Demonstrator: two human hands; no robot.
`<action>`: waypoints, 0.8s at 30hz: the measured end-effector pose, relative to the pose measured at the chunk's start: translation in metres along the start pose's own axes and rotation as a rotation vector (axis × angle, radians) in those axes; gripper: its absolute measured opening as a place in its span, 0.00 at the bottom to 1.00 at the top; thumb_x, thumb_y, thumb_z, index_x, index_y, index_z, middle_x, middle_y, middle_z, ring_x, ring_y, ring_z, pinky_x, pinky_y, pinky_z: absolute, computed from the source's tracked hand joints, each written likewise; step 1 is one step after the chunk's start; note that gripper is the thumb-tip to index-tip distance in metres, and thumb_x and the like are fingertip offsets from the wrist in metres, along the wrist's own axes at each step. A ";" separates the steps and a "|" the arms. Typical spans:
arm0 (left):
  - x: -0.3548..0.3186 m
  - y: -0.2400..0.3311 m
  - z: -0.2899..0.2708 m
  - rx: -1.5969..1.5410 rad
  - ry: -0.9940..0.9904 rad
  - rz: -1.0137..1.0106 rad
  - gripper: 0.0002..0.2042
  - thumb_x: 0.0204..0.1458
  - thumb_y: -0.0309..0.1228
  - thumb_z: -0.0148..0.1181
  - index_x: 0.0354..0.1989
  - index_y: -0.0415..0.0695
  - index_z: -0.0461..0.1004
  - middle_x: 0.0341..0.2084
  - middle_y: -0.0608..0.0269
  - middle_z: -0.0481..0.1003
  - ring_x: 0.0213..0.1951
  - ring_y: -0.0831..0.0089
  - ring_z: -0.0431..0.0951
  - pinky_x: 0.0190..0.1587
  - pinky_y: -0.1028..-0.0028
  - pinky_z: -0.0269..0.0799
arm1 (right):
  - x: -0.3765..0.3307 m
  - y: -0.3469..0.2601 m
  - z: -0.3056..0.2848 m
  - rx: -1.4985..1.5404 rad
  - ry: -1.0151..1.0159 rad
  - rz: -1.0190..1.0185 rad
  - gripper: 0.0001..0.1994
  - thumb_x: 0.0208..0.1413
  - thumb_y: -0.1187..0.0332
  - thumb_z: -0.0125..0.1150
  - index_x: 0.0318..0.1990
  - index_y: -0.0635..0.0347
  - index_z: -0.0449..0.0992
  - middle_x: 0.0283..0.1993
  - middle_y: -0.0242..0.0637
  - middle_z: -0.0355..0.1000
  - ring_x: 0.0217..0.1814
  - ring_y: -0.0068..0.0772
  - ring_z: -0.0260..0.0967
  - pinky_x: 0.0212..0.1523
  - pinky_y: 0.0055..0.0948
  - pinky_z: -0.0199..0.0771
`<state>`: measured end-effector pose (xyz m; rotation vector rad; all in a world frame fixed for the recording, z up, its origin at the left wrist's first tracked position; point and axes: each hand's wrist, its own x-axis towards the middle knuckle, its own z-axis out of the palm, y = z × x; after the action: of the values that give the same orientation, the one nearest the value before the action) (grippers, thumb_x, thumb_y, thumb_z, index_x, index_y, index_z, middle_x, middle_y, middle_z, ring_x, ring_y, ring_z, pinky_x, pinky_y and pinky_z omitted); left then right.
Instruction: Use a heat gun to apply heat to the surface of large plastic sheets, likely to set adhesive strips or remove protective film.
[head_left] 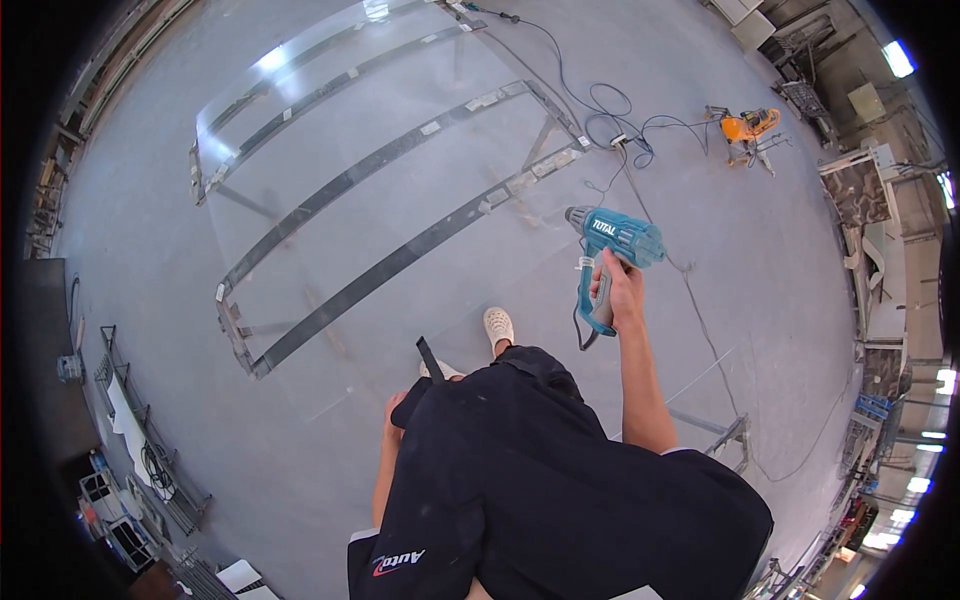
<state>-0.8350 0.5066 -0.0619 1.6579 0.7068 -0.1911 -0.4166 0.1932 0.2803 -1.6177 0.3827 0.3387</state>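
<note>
The person's right hand (pixel 622 290) is wrapped around the handle of a teal heat gun (pixel 622 238), fingers curled about the grip. The tool is held in the air to the right of the body, its dark nozzle pointing left and its rounded rear end to the right. A dark power cord (pixel 581 330) bends away from the base of the handle.

The left hand (pixel 394 412) hangs low by the front of the dark shirt (pixel 560 470), largely covered by the fabric; whether its fingers are spread or pinching something cannot be told. Just above it, a flat black strip (pixel 430 358) sticks up past the clothing, and what it belongs to is unclear. A cream perforated clog (pixel 499 325) shows on the floor (pixel 520 395) beneath the body, with a second one partly hidden behind the strip.

Ahead and to the left stretches a long metal frame (pixel 380 277) with curved dark bars and pale patches along them. A large clear sheet (pixel 440 292) spreads over this area, catching bright reflections toward its far left side. Beyond the frame's right end, a blue cable (pixel 610 95) lies in loose loops on the grey floor, near an orange power tool (pixel 745 127) on a stand. At the far left, a white panel (pixel 130 435) leans along a metal rack (pixel 180 500).
</note>
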 end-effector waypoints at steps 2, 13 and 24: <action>-0.001 0.002 0.005 -0.515 0.081 -0.272 0.15 0.58 0.38 0.54 0.38 0.37 0.77 0.33 0.54 0.80 0.34 0.63 0.80 0.39 0.65 0.74 | 0.001 0.001 0.000 -0.008 -0.008 -0.008 0.19 0.56 0.52 0.63 0.26 0.60 0.73 0.22 0.33 0.69 0.19 0.25 0.69 0.18 0.25 0.68; 0.009 0.012 0.009 -1.240 -0.310 0.200 0.19 0.58 0.43 0.55 0.42 0.36 0.78 0.31 0.56 0.80 0.36 0.71 0.79 0.40 0.70 0.73 | 0.001 -0.001 0.001 -0.028 0.000 -0.007 0.18 0.56 0.54 0.64 0.27 0.61 0.73 0.22 0.33 0.69 0.18 0.25 0.68 0.18 0.26 0.68; 0.018 0.013 -0.002 -0.155 -0.067 -0.098 0.19 0.57 0.43 0.54 0.42 0.36 0.78 0.31 0.54 0.80 0.35 0.70 0.79 0.40 0.70 0.73 | 0.007 0.005 -0.014 -0.023 0.075 -0.022 0.17 0.56 0.57 0.63 0.27 0.62 0.73 0.22 0.34 0.69 0.18 0.25 0.68 0.19 0.27 0.67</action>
<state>-0.8135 0.5136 -0.0596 1.4644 0.7338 -0.2543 -0.4128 0.1783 0.2736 -1.6589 0.4188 0.2673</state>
